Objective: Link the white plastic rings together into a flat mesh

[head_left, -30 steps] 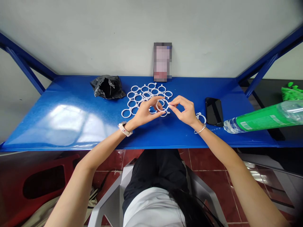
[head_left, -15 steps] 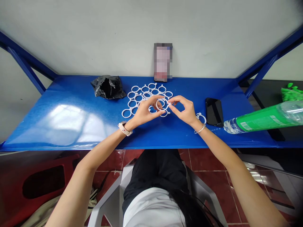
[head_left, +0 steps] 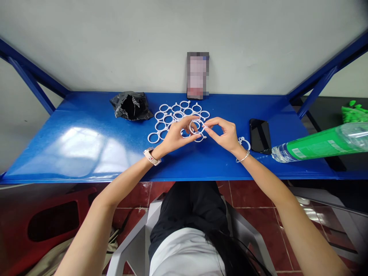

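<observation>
Head view check: what lies on your blue table (head_left: 86,145)?
— White rings (head_left: 172,115) clustered far centre; a phone (head_left: 260,136) to the right.
— And your hands?
— Left hand (head_left: 175,138) and right hand (head_left: 225,136) both pinch one white ring (head_left: 197,127) between them, above the table, near the cluster.

A crumpled black bag (head_left: 130,106) lay left of the hands; a dark phone (head_left: 260,135) and a green-labelled bottle (head_left: 319,145) lay right; a blurred card (head_left: 197,75) stood behind them.
</observation>
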`<state>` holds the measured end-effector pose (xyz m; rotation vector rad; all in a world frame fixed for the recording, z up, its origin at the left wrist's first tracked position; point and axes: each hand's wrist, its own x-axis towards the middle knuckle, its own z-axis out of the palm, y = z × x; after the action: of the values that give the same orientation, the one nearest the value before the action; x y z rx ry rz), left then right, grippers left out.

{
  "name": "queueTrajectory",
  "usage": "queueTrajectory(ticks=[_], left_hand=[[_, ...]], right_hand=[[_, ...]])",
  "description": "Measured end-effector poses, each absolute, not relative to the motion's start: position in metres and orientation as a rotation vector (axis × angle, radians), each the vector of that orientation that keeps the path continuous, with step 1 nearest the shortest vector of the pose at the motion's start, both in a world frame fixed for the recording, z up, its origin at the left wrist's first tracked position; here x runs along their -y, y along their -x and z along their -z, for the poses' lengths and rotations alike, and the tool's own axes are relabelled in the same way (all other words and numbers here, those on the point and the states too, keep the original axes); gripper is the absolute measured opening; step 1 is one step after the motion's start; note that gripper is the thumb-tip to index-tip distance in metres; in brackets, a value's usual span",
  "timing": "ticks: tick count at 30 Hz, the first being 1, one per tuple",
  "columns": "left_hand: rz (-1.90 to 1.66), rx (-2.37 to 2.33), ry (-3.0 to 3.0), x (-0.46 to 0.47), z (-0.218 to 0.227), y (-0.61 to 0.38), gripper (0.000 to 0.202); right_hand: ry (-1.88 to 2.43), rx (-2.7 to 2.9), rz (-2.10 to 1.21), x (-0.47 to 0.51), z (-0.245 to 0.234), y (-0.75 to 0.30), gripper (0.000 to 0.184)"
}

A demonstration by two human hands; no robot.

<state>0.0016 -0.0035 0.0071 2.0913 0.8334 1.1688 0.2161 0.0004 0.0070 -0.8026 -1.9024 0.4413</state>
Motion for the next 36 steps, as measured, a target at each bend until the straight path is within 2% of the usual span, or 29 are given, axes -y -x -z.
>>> queueTrajectory(ticks=[7,21,36], left_hand=[[-1.171,-0.871,-2.059,0.0052,-0.0092,-0.0025,0.050],[-1.242,-0.906,-2.022,0.0103,-0.0097,-0.0048,0.045],[-1.170,-0.913,-2.044,0.0033,-0.0054,-0.0021,0.055]], right_hand=[[0.748,1.893,-0.453,-0.0002,-0.0057,-0.2152,0.001],[0.765,1.853,-0.482,0.0032,-0.0038,-0.2121,0.015],[0.875,1.831,-0.463,0.0027,-0.0073,-0.2099,0.015]])
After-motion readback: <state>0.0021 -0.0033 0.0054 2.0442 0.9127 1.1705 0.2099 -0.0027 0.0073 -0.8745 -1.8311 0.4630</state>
